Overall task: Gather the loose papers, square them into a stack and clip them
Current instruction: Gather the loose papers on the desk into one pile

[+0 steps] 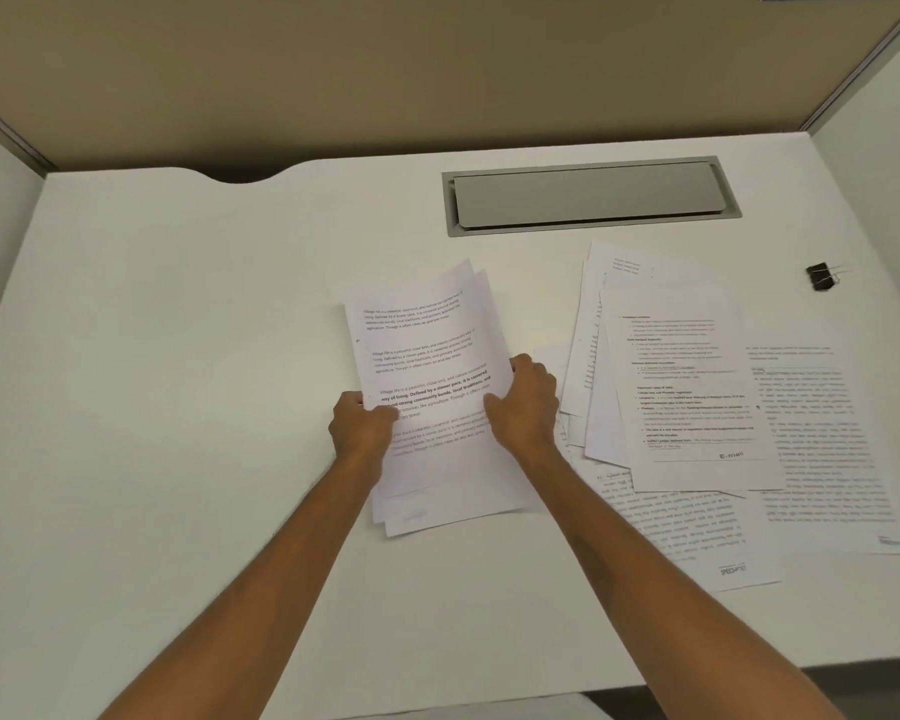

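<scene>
Gripping an uneven sheaf of papers (427,387) by its side edges, left hand (359,423) and right hand (526,402) curl their fingers (520,363) round it above the tabletop (178,356).

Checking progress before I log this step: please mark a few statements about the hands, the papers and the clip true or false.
1. The left hand and the right hand grip one bundle of papers by its opposite side edges. True.
2. The binder clip is fastened on that bundle. False: it lies on the desk at the far right, apart from all the paper.
3. Loose sheets lie overlapping on the desk to the right of the bundle. True.
4. The bundle is squared. False: its sheets fan out at the top and bottom edges.
</scene>
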Demonstrator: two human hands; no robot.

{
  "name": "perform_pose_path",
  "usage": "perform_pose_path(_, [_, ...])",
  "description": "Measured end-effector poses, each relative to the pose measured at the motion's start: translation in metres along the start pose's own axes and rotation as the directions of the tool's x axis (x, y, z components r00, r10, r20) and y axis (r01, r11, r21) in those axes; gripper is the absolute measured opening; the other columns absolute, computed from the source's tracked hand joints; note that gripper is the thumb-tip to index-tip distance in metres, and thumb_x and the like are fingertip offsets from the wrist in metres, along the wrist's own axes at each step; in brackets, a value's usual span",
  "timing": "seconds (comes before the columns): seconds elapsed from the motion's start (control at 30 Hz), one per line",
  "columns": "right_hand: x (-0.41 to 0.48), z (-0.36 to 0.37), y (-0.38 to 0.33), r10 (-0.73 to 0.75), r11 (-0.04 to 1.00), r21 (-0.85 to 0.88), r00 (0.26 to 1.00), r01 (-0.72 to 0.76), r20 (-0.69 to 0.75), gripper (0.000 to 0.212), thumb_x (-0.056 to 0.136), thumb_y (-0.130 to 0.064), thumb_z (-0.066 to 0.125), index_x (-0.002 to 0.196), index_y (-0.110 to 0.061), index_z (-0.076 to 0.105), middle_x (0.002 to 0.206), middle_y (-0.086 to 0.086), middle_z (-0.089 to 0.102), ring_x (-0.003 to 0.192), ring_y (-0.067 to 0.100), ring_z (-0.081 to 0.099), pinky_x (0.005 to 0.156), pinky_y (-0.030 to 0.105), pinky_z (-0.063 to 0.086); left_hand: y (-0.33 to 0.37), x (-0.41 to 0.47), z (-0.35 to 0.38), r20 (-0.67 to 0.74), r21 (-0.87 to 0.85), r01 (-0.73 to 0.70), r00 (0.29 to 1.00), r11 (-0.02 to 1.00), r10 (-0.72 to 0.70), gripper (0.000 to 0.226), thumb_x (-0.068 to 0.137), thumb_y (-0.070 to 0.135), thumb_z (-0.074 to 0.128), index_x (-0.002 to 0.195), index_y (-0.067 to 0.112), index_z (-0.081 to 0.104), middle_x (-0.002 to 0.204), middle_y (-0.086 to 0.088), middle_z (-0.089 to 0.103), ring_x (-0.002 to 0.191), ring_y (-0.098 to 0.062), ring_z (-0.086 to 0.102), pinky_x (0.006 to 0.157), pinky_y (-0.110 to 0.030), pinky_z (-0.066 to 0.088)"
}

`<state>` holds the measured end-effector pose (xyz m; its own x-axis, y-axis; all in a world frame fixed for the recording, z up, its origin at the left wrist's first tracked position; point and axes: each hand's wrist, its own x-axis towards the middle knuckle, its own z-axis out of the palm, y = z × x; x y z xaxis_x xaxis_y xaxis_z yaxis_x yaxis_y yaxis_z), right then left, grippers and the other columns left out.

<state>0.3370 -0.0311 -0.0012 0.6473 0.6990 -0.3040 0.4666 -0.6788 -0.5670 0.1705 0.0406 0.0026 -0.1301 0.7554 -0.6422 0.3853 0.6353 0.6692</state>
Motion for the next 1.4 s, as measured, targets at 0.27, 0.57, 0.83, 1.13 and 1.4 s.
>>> perform_pose_path(0.27, [0.016, -0.014, 0.004, 0.212, 0.902, 0.358, 0.969, -0.243, 0.124, 0.046, 0.084, -0.010, 0.075, 0.123, -0.012, 0.052, 0.114, 0.004, 0.063, 0.100, 0.025, 0.065, 0.075, 0.031, 0.053, -0.007, 0.005, -0.009, 0.102, -0.097, 0.041, 0.994, 0.994, -0.031, 0.029, 0.088, 0.005, 0.069, 0.116, 0.009, 0.060, 0.115, -0.011, 0.071, 0.100, -0.032, 0.070, 0.092, -0.050, 0.058])
perform_pose_path(0.57, [0.001, -0.033, 0.013, 0.085, 0.756, 0.606, 0.955, -0.247, 0.284, 0.016, 0.086, -0.001, 0.072, 0.099, -0.011, 0.071, 0.093, 0.001, 0.075, 0.090, 0.026, 0.073, 0.078, 0.037, 0.061, 0.003, -0.019, -0.027, 0.179, -0.188, -0.059, 0.979, 0.980, 0.093, 0.036, 0.095, -0.010, 0.055, 0.103, 0.024, 0.063, 0.107, -0.001, 0.072, 0.096, -0.024, 0.069, 0.083, -0.042, 0.060])
perform_pose_path(0.83, [-0.026, -0.077, -0.006, -0.225, 0.654, 0.755, 0.967, 0.056, 0.123, 0.038, 0.093, -0.011, 0.069, 0.130, -0.013, 0.060, 0.121, 0.005, 0.072, 0.106, 0.026, 0.072, 0.088, 0.049, 0.060, 0.029, -0.055, -0.052, 0.125, -0.314, -0.438, 0.860, 0.842, 0.494, 0.033, 0.096, -0.005, 0.058, 0.109, 0.025, 0.062, 0.110, 0.001, 0.076, 0.103, -0.022, 0.073, 0.086, -0.039, 0.060])
perform_pose_path(1.13, [-0.041, -0.085, -0.020, -0.244, 0.687, 0.704, 0.970, 0.180, -0.009, 0.029, 0.095, -0.007, 0.064, 0.124, -0.007, 0.067, 0.114, 0.005, 0.074, 0.098, 0.018, 0.073, 0.094, 0.047, 0.057, 0.028, -0.060, -0.052, 0.075, -0.281, -0.562, 0.795, 0.778, 0.602, 0.046, 0.097, -0.009, 0.054, 0.137, 0.014, 0.053, 0.126, 0.000, 0.067, 0.118, -0.017, 0.064, 0.101, -0.042, 0.055])
perform_pose_path(1.4, [-0.053, -0.082, -0.025, -0.264, 0.685, 0.705, 0.965, 0.182, 0.007, 0.040, 0.087, -0.013, 0.076, 0.126, -0.011, 0.064, 0.116, 0.004, 0.072, 0.102, 0.015, 0.070, 0.096, 0.038, 0.057, 0.017, -0.064, -0.058, 0.117, -0.336, -0.558, 0.775, 0.759, 0.622, 0.049, 0.093, 0.000, 0.065, 0.128, 0.033, 0.055, 0.124, 0.006, 0.067, 0.123, -0.019, 0.060, 0.104, -0.047, 0.052])
